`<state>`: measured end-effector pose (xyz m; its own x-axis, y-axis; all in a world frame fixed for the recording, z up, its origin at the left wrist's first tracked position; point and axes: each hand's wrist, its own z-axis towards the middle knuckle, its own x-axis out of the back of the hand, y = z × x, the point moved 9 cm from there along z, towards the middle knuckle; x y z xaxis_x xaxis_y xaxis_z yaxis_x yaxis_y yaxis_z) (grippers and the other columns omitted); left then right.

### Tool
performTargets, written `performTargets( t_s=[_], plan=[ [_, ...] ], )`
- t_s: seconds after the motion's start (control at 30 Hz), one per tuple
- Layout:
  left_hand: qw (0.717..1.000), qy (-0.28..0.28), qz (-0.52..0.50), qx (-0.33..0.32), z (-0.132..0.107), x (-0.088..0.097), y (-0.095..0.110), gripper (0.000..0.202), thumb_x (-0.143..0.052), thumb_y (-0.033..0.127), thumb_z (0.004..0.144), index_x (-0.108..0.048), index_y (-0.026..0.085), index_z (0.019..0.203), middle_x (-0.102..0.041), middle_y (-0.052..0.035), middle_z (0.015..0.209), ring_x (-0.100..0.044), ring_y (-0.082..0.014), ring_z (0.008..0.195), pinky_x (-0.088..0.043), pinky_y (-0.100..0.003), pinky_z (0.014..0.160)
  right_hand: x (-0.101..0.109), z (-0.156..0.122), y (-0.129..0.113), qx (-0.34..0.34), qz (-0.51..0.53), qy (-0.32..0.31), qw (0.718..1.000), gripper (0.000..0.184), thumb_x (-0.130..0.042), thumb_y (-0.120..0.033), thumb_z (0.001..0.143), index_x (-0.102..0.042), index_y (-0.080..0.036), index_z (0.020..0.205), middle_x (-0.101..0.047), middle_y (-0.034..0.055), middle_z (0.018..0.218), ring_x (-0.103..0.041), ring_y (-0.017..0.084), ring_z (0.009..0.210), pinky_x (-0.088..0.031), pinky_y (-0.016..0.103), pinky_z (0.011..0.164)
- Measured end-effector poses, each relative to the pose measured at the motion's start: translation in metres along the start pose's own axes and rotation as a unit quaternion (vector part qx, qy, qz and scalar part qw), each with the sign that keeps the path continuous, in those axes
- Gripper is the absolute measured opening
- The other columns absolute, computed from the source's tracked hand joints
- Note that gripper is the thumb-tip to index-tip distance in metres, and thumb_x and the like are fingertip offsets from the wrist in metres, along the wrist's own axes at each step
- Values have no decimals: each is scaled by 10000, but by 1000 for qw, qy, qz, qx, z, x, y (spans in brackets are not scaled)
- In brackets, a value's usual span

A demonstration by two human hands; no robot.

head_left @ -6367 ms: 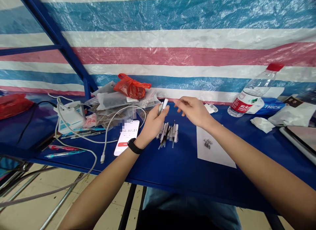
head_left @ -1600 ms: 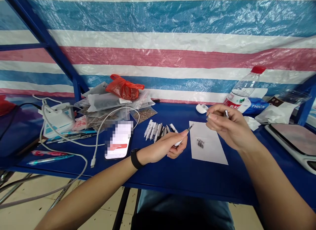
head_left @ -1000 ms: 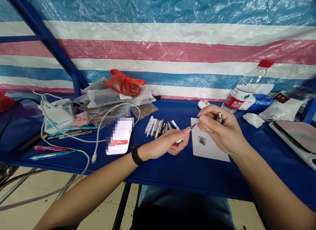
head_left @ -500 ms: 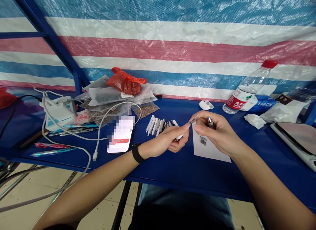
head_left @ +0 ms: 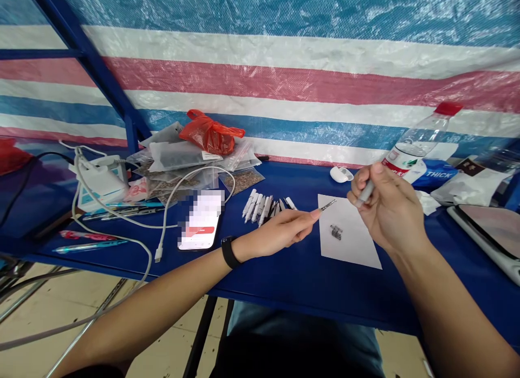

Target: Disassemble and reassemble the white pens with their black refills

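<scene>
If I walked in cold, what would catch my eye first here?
The big striped tarp in blue, white and red fills the back, behind a blue table. Your eye then drops to the hands: the left hand pinches a small metal tip near a white paper sheet, and the right hand grips a slim grey tube. Further left, a red bag sits atop a heap of packets.

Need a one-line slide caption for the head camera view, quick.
Head view: left hand pinches a slim metal pin above white paper; right hand holds a grey metal barrel.
</scene>
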<state>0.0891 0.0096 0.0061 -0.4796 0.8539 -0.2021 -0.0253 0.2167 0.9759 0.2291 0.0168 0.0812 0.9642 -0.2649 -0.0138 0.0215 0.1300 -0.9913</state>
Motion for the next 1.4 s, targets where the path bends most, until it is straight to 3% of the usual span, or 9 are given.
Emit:
performTargets(
  t_s=[0.2,0.43,0.57,0.67,0.83,1.03,1.23,1.33,1.4],
  plan=[
    [999,17,48,-1,2,3,-2,572,-402,614,1029,-386,183,654,-330,47,588,-311,-77,522,-228,-245,503,-3,-3,-11,55,-28,-17,998,489,-782,-657,855,-617,-196,838,-581,43,886,-541,110,671,-525,279,632],
    [999,24,29,6,2,3,-1,557,-428,623,1012,-412,183,671,-326,50,604,-287,-76,526,-200,-237,487,-10,-6,-3,62,-74,-56,994,465,-737,-655,898,-707,-193,859,-641,44,896,-584,102,680,-545,246,647],
    [999,24,-22,-12,-1,2,2,352,-512,493,992,-480,185,823,-353,62,665,-300,-80,551,-257,-230,517,-24,-12,10,32,-100,-123,987,377,-699,-588,959,-788,-222,959,-657,53,1009,-631,108,773,-562,243,721],
    [994,52,69,-59,-3,7,8,263,-462,413,1031,-522,182,921,-426,40,712,-395,-105,615,-341,-247,593,-30,-15,16,12,-110,-152,982,346,-706,-571,958,-816,-261,1062,-651,56,1044,-644,116,794,-564,262,742],
    [938,130,303,-106,-5,18,12,291,-368,402,1093,-496,194,935,-548,12,754,-506,-146,680,-361,-281,676,-25,-11,17,16,-166,-130,977,348,-802,-517,875,-826,-251,1097,-706,61,904,-654,148,767,-530,256,655],
    [852,163,487,-102,-4,24,10,263,-332,339,1108,-513,184,999,-624,-24,769,-573,-188,668,-299,-302,635,-21,-9,16,27,-180,-72,981,396,-883,-565,748,-799,-187,832,-705,59,705,-649,164,616,-518,260,561],
    [780,141,602,-90,-3,16,11,297,-304,299,1110,-565,162,1145,-715,-91,914,-675,-246,787,-291,-313,617,-15,-15,20,8,-281,5,960,825,-658,-863,798,-461,-158,417,-431,24,399,-404,72,397,-329,238,463],
    [772,140,615,-78,-1,16,13,318,-289,323,1121,-563,163,1141,-719,-90,913,-681,-235,779,-287,-304,601,-12,-12,24,-19,-286,-5,958,842,-542,-913,837,-546,-154,474,-460,30,448,-453,85,433,-351,245,486],
    [772,149,614,-70,-1,20,13,338,-275,348,1128,-556,161,1139,-715,-85,886,-681,-232,758,-284,-301,589,-16,-9,24,-21,-247,-37,968,756,-589,-897,823,-682,-156,706,-587,37,605,-562,114,538,-431,239,535]
  ],
)
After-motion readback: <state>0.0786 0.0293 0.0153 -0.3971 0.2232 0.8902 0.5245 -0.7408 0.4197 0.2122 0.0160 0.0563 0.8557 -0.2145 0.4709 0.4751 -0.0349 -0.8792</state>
